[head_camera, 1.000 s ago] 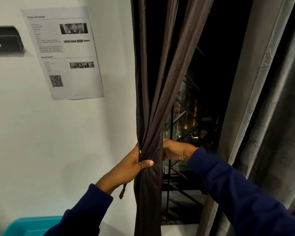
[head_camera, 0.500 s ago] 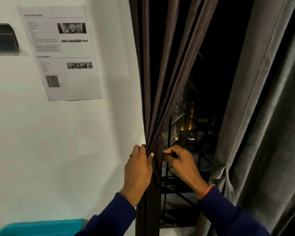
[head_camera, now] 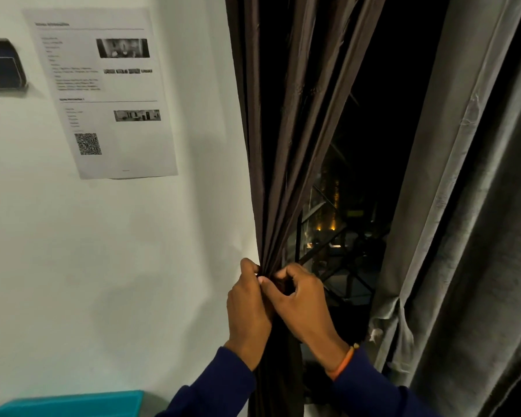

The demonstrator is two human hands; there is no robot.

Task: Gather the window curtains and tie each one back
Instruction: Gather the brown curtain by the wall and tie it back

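Dark brown curtain [head_camera: 286,152], gathered at the window's left edge, beside the white wall [head_camera: 103,266].
Left hand [head_camera: 248,308] and right hand [head_camera: 303,305], fingers curled, both pinch the bunched folds; grey curtain [head_camera: 451,206] hangs at the right.

Gathered curtain [head_camera: 286,152] hangs between wall [head_camera: 133,266] at left and window [head_camera: 358,182]. Second curtain [head_camera: 463,206] right of window. Paper sheet [head_camera: 103,91] on wall, bin [head_camera: 73,403] below it.

Dim indoor light, black night window [head_camera: 382,115], soft blur, wide-angle bending at edges.
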